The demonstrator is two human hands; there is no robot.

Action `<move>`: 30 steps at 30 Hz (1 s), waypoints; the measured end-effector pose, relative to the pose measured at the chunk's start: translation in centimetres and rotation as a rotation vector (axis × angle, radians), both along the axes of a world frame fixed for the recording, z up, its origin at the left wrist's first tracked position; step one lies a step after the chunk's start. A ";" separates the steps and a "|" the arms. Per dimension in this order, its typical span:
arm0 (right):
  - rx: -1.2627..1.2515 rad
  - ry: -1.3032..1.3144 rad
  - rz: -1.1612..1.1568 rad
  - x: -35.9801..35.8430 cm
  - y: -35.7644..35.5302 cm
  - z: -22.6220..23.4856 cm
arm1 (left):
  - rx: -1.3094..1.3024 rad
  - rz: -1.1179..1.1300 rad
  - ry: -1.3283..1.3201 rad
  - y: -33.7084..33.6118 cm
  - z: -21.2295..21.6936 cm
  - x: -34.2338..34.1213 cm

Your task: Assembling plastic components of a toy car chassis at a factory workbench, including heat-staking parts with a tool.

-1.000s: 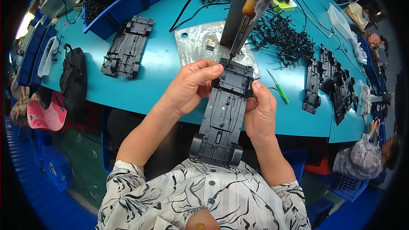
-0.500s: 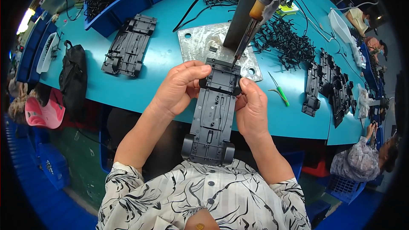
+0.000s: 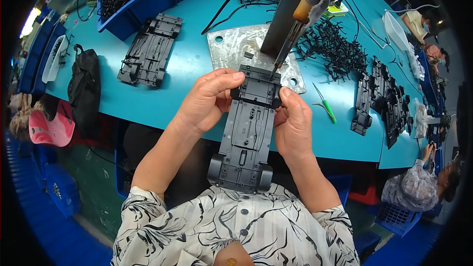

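Both hands hold a black plastic toy car chassis (image 3: 246, 133), its wheels on both sides and its near end close to my shirt. My left hand (image 3: 209, 99) grips the far left edge with the thumb on top. The far right edge is pinched by my right hand (image 3: 294, 123). Above the chassis's far right corner comes the dark tip of a soldering iron (image 3: 288, 44) with an orange handle, tied with grey cloth to a metal post (image 3: 278, 24). Whether the tip touches the plastic I cannot tell. The post stands on a scratched metal plate (image 3: 229, 44).
Another chassis (image 3: 150, 51) lies to the left, and several more (image 3: 387, 98) are at the right. Green-handled cutters (image 3: 326, 111) lie right of my right hand. Loose black parts (image 3: 332, 51) are heaped behind them. A blue bin (image 3: 148, 5) stands at the back left.
The soldering iron's tip shows slightly lower and farther right over the chassis's far corner. Both hands keep the same grip; the whole view has shifted a little.
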State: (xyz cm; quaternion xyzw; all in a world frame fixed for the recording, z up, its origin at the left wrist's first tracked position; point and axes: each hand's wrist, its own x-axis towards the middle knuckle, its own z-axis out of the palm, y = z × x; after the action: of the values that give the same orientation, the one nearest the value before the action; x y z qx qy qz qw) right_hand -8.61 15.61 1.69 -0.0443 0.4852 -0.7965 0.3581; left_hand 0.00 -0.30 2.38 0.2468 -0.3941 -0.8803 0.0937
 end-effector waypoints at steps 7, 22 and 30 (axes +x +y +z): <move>0.022 0.026 0.007 -0.1 0.0 0.2 | 0.055 -0.007 0.031 -0.2 -0.4 -0.1; 0.046 0.029 -0.048 0.1 -0.6 1.0 | 0.105 -0.005 0.042 -0.1 -0.3 -0.2; 0.027 0.042 -0.022 -0.1 -0.3 0.8 | 0.111 -0.004 0.052 -0.1 -0.4 -0.2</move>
State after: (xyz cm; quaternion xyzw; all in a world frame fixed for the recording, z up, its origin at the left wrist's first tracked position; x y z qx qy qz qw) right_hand -8.71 15.34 2.46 -0.0508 0.5036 -0.7927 0.3398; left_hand -0.20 -0.44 1.98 0.2280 -0.3424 -0.9072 0.0885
